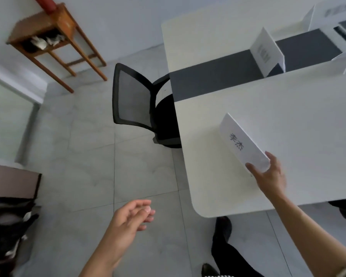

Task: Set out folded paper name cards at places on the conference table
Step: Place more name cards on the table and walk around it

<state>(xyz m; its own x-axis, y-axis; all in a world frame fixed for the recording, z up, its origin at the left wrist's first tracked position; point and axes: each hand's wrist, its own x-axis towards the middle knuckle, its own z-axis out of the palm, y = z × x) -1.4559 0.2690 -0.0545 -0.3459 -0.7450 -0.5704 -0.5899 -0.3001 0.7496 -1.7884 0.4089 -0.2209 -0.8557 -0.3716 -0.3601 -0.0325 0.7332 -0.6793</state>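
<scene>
the right hand [268, 173] pinches one end of a white folded paper name card [242, 140] near the white conference table's [288, 100] edge, while other white folded cards [268, 50] already stand farther along and the left hand [128, 218] hangs loose, empty, so placing seems well underway.

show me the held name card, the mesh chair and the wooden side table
held name card [245, 143], head view, printed front face
mesh chair [132, 96], head view, mesh backrest
wooden side table [40, 23], head view, top surface
</scene>
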